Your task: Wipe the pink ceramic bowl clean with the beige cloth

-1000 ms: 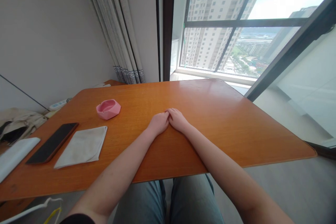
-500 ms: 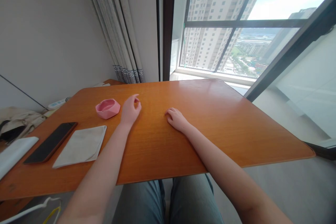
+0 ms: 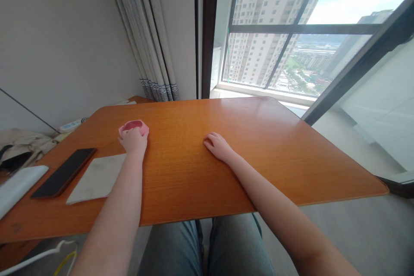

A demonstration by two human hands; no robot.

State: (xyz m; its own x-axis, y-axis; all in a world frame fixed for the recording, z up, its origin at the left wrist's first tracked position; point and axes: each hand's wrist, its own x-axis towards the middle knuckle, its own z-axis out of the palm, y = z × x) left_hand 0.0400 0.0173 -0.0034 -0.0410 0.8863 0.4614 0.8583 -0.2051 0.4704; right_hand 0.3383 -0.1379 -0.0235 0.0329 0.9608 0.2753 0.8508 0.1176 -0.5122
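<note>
On the left part of the wooden table, my left hand (image 3: 133,140) is at the near side of a pink faceted ashtray (image 3: 145,129). Its fingers close on the ashtray's front wall and rim, and the hand hides much of that side. The ashtray stands upright on the tabletop. My right hand (image 3: 218,145) rests on the table near the middle, holding nothing, its fingers loosely curled and slightly apart.
A folded pale cloth (image 3: 95,179) lies partly behind my left forearm. Left of it are a dark phone-like slab (image 3: 64,173) and a white object (image 3: 21,187). The wooden table (image 3: 258,168) ends just above my knees. A large window (image 3: 258,60) stands beyond.
My left hand has moved left from beside the ashtray and taken hold of its near side. The ashtray is in about the same place. My right hand has stayed still.
</note>
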